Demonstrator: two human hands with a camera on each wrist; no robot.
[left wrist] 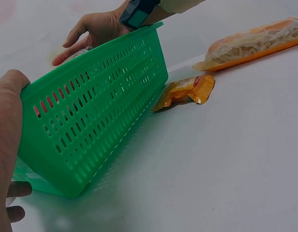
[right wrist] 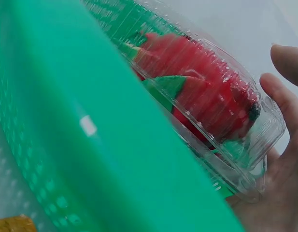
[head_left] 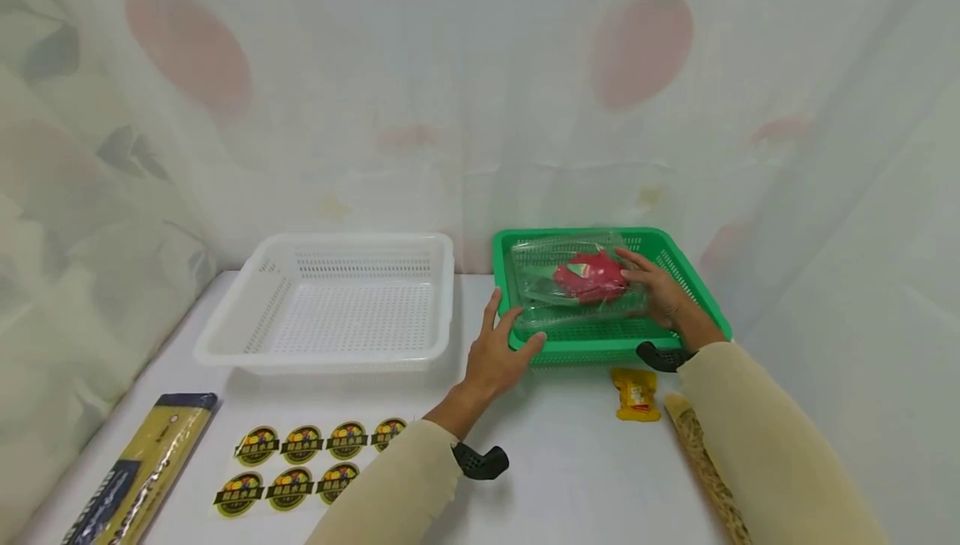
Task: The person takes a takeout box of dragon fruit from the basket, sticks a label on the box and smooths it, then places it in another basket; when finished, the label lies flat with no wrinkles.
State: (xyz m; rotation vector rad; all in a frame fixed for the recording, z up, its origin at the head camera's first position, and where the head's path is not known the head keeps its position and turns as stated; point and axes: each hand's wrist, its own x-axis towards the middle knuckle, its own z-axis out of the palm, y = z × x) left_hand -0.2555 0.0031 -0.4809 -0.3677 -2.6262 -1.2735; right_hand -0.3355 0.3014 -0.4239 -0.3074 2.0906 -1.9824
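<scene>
A green basket [head_left: 615, 351] stands at the right of the table. In it lies clear plastic packaging [head_left: 536, 278], with a red dragon fruit [head_left: 596, 282] visible through it. The right wrist view shows the dragon fruit [right wrist: 209, 92] inside a clear plastic box [right wrist: 272, 123]. My right hand [head_left: 663, 295] is at the box's right end, fingers extended and not wrapped round it. At the basket's front left corner is my left hand [head_left: 498, 357], its fingers spread. The left wrist view shows one digit of the left hand [left wrist: 6, 121] by the basket rim and two fingertips lower down.
A white basket [head_left: 322, 359] stands left of the green one. Round stickers [head_left: 302, 443] on a sheet lie in front. A long yellow and blue packet [head_left: 142, 470] lies far left. Near my right forearm are a small yellow packet [head_left: 636, 395] and a long bag [head_left: 708, 470].
</scene>
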